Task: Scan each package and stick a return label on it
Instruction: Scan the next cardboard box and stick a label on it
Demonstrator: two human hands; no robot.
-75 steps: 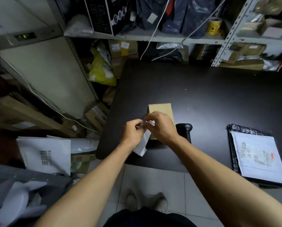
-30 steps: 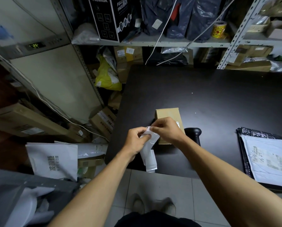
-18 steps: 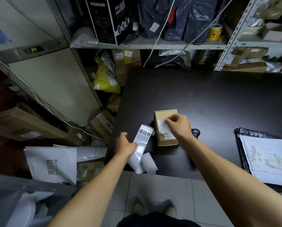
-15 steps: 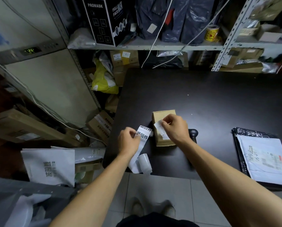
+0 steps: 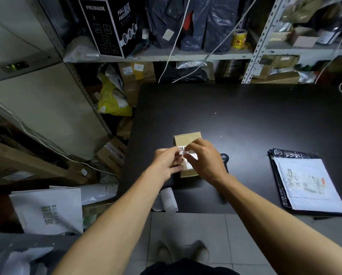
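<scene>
Left hand (image 5: 167, 163): fingers curled, pinching the left end of a white return label (image 5: 183, 152) over the box.
Right hand (image 5: 203, 160): fingers curled over the label's right end, pinching it from above (the fingertips hide most of the paper).
Return label: a narrow white strip with black print, stretched between the two hands, just above or on the box top; I cannot tell whether it already touches the cardboard.
Small cardboard box (image 5: 187, 139): lies flat on the black table (image 5: 245, 120), directly under both hands, its far half showing beyond the fingers; a second white label shows on its top under the right hand.
Label backing strip (image 5: 168, 199): a curl of white paper at the table's near edge, below the left forearm, partly hanging past the edge.
Barcode scanner (image 5: 224, 156): a black rounded shape just right of the right hand, mostly hidden behind the wrist.
White mailer bag (image 5: 309, 187): well to the right of the right hand, lying on a black mailer (image 5: 281, 153), its shipping label face up.
Shelving (image 5: 186, 56): beyond the hands, past the table's far edge, loaded with parcels and dark bags.
</scene>
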